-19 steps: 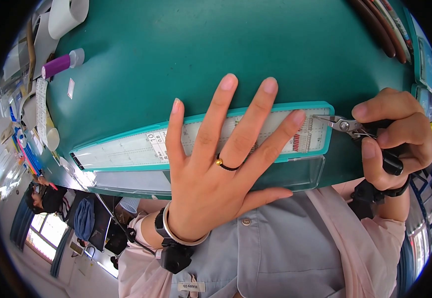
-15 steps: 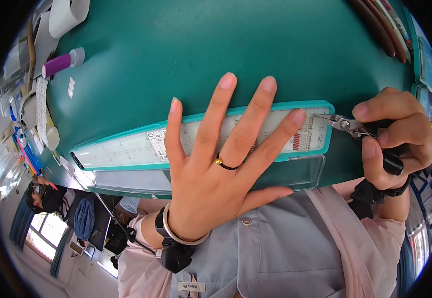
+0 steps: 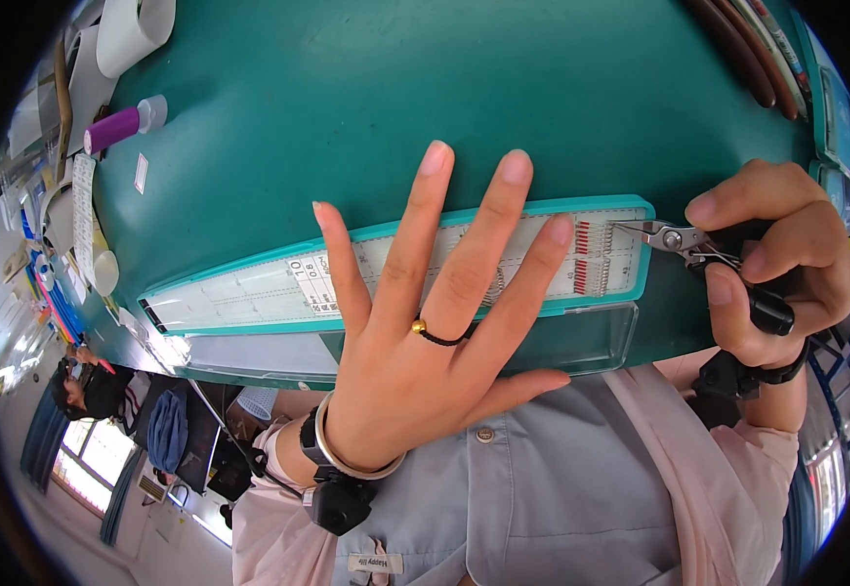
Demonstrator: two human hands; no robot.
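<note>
Very little is changing since the earlier frames: the left hand (image 3: 425,342) is keeping its spread-fingered press on the long teal-framed tray (image 3: 249,293), and the right hand (image 3: 776,264) is holding the small pliers (image 3: 684,237) at the same right end, the tips perhaps edging a shade closer to the red-marked row of thin wires (image 3: 591,256).

The tray is lying across the near edge of the green surface (image 3: 395,98), its front overhanging a clear plastic box (image 3: 581,342) toward the person's chest. The left hand is lying flat and open on it, fingers fanned, gripping nothing. The right hand is closed around the dark pliers handles, thumb on top; the pliers' nose is looking nearly shut (whether it is pinching a wire is too small to tell).

Judging by its look, the tray is behaving as a light, stiff, smooth plastic piece that is liable to slide or tip over the edge, so a broad flat press on its middle is suiting it better than a pinch. The fine wires are probably bending easily and are best taken singly, near their ends, with the pliers' tips.

A purple-bodied tube (image 3: 122,122) and a white roll (image 3: 137,34) are lying well apart at the far left.
</note>
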